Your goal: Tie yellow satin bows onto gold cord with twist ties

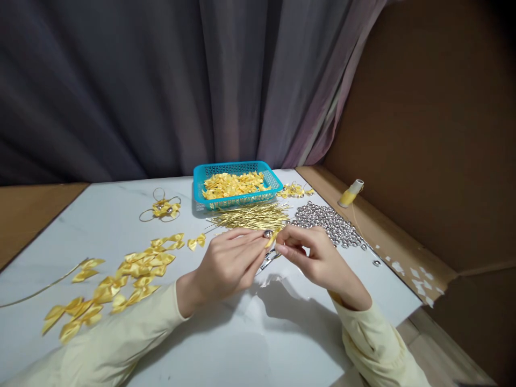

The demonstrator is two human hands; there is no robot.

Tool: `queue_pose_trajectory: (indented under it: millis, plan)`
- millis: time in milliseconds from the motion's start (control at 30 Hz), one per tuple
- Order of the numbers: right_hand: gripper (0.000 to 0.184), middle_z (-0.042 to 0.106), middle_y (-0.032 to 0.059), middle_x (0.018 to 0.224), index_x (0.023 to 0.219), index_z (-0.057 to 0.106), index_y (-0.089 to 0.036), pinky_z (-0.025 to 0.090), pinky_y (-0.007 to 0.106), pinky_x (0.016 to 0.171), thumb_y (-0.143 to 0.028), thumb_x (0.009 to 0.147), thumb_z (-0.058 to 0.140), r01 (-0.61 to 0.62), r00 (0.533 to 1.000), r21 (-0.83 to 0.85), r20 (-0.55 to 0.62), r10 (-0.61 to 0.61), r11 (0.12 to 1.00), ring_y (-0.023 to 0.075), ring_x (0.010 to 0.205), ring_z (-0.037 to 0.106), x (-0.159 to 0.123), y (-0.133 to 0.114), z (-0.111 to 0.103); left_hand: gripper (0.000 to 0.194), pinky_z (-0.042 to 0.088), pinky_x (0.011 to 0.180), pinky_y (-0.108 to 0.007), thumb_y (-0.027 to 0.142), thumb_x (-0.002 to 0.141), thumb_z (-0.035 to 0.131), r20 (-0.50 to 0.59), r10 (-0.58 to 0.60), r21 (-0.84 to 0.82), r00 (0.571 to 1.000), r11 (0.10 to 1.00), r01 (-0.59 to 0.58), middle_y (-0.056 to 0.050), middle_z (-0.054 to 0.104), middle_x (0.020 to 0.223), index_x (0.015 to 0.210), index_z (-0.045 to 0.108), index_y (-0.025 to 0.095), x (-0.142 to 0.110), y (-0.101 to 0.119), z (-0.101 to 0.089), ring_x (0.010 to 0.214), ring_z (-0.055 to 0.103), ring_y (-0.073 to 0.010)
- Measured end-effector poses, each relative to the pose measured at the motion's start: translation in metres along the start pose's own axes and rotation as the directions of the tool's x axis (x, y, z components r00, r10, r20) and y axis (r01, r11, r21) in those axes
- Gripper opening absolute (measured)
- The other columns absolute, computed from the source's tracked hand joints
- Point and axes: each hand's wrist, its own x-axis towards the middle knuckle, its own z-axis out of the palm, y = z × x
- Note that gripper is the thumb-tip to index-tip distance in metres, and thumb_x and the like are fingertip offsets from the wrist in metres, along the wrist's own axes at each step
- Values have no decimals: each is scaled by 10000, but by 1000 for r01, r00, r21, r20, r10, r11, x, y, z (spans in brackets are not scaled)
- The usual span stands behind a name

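Observation:
My left hand is closed, its fingertips pinching a small yellow ribbon bow with a shiny silver bead at it. From the other side my right hand pinches at the ribbon's right end, thumb and index finger drawn together. Most of this bow is hidden by the fingers. Under the hands, a small pair of metal scissors lies on the table, partly covered. Just behind them is a pile of gold wire ties. Silver beads are heaped beyond my right hand.
A blue basket of yellow bows stands at the back. Loose yellow bows spread across the left, near a beaded bow cluster. Another cluster lies right of the basket. A thread spool stands on the cardboard at right.

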Motion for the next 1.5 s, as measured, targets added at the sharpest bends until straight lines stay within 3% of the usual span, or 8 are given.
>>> queue_pose_trajectory:
  millis: [500,967,1333,1500]
  plan:
    - [147,364,-70,499,659,447,-163,235,190,464,-105,783,500,7,998,-15,57,-6,1000,62,449,303,-1,-3,0,94,571,677,-326,29,754,574,6,13,25,1000,1000,-13,-96,721,749,819,607,88,0,0,0,717,682,-178]
    - [124,348,-72,506,683,442,-175,239,191,476,-82,757,480,-7,979,-86,202,24,996,67,451,296,-3,-5,0,108,578,651,-325,35,757,556,-9,16,57,1000,998,-15,-85,723,741,816,619,100,2,0,-1,689,685,-182]
    - [152,326,-79,490,659,457,-168,236,190,468,-41,729,501,25,974,-53,225,-13,998,58,442,280,-3,-6,-3,96,569,626,-313,47,745,601,-54,-80,13,995,997,81,-76,724,728,816,633,103,2,1,0,655,680,-172]
    - [131,380,-60,514,676,490,-163,258,205,464,-140,804,506,-10,980,43,197,1,999,66,461,311,-5,-9,-5,86,565,604,-310,52,739,614,-73,-126,-22,989,992,124,-57,722,701,796,636,112,4,2,-2,613,673,-163]
